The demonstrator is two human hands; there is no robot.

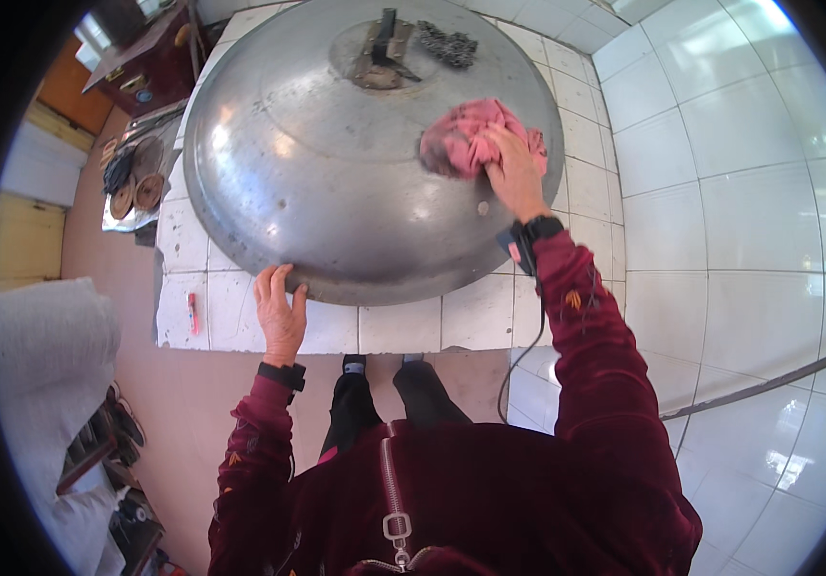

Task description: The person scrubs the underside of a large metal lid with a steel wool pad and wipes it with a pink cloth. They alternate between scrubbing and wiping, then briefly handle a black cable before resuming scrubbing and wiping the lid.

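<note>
A big domed metal lid [336, 182] lies across a white-tiled counter. My right hand [517, 175] presses a crumpled pink cloth [471, 134] with dark smudges onto the right side of the dome. At the near left edge, my left hand [281, 312] grips the lid's rim with its fingers curled over it. A dark handle [386, 48] on a worn base stands at the top of the lid. Beside the handle rests a grey metal scouring pad [448, 45], touched by neither hand.
A small red marker-like object [192, 314] lies on the counter's left part. White tiled wall [749, 144] rises close on the right. Off to the left stand a dark red chest [149, 72], a low surface with round items [144, 178] and a grey-white cloth cover [43, 355].
</note>
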